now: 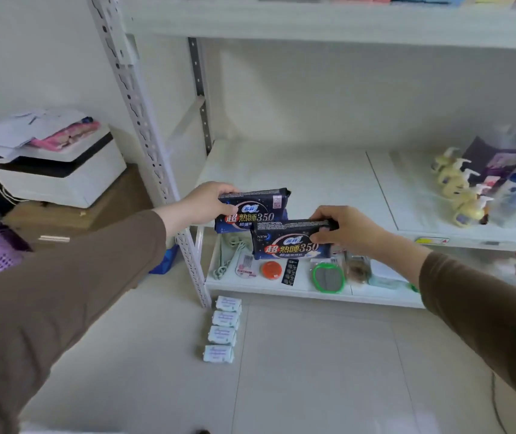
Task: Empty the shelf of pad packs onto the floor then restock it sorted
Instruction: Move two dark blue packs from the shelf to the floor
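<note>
White metal shelving unit (143, 98) standing against wall, middle shelf (297, 170) bare on left side. Person reaching in with both arms in brown sleeves. Left hand (201, 203) gripping dark navy pad pack (255, 208) by left end, over shelf's front edge. Right hand (349, 231) pinching second navy pad pack (291, 242) by top right corner, just in front, overlapping first. Four pale pad packs (223, 328) lying in row on floor tile. Yellow pump bottles (457, 187) lining shelf's right side.
</note>
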`<state>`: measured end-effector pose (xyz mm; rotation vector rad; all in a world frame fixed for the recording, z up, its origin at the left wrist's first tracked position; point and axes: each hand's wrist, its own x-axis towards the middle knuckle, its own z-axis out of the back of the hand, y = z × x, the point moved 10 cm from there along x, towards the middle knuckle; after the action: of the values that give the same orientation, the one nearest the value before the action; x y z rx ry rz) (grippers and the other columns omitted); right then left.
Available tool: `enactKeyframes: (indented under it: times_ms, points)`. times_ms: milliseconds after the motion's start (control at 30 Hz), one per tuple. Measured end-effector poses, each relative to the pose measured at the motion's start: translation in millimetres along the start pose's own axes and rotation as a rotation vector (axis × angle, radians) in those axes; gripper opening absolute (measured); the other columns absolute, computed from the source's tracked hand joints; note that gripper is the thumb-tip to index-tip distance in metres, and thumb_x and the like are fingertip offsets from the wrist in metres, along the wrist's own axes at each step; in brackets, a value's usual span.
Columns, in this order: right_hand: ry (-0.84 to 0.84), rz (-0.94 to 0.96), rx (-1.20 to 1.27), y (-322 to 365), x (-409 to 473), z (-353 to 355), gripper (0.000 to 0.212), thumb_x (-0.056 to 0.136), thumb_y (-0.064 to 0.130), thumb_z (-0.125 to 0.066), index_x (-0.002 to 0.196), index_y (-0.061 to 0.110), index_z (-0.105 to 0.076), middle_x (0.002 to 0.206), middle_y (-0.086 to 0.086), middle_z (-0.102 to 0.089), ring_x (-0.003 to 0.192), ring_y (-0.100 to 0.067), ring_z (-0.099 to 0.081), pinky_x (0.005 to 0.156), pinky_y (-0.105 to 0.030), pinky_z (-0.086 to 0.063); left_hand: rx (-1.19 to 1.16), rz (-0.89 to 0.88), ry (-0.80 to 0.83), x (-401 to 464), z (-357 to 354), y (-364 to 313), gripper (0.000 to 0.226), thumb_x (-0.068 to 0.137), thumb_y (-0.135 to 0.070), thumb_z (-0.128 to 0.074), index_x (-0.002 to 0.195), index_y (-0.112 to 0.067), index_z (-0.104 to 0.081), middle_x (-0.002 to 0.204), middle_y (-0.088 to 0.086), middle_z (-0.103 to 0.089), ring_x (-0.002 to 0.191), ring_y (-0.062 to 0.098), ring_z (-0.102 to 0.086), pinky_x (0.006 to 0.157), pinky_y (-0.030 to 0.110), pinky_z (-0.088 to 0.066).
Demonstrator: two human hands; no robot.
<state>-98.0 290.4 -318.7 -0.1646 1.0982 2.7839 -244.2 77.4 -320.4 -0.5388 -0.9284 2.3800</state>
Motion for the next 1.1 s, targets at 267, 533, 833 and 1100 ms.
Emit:
enactKeyframes:
  times_ms: [267,533,833,1100]
  points:
    - [-0.007,-0.156,0.094,-79.2,49.8,-125.4,0.018,0.083,0.014,-0.077,0.094,0.027,-0.071,0.079,0.012,-0.068,0.071,-0.001,-0.060,0.065,-0.017,-0.042,-0.007,0.025,0.119,49.0,-82.0,140.5,0.034,0.089,-0.019,-0.068,0.119,-0.034,-0.067,0.109,-0.014,-0.070,0.096,0.009,-0.068,0.088,0.038,-0.056]
    - [0.026,-0.250,0.162,-188.0,82.6,-262.1,0.035,0.080,0.004,-0.074,0.094,0.036,-0.070,0.090,0.006,-0.067,0.074,0.003,-0.058,0.066,-0.012,-0.041,-0.014,0.099,0.295,99.7,-221.7,280.9,0.037,0.089,-0.024,-0.068,0.122,-0.040,-0.065,0.122,-0.010,-0.067,0.100,0.012,-0.066,0.090,0.036,-0.054]
    - [0.023,-0.355,0.206,-341.0,134.3,-400.1,0.026,0.082,0.008,-0.071,0.093,0.031,-0.067,0.080,0.011,-0.069,0.075,-0.009,-0.068,0.073,-0.030,-0.054,-0.066,0.194,0.367,157.0,-384.3,434.0,0.035,0.096,-0.019,-0.057,0.123,-0.041,-0.063,0.115,-0.013,-0.068,0.097,0.010,-0.066,0.085,0.038,-0.057]
    - [-0.011,-0.372,0.226,-461.9,178.5,-514.5,0.016,0.079,0.006,-0.076,0.089,0.017,-0.072,0.118,0.006,-0.056,0.103,-0.014,-0.057,0.090,-0.035,-0.050,-0.081,0.238,0.386,204.8,-497.1,541.1,0.036,0.096,-0.016,-0.054,0.123,-0.037,-0.065,0.114,-0.012,-0.069,0.104,0.011,-0.065,0.094,0.038,-0.053]
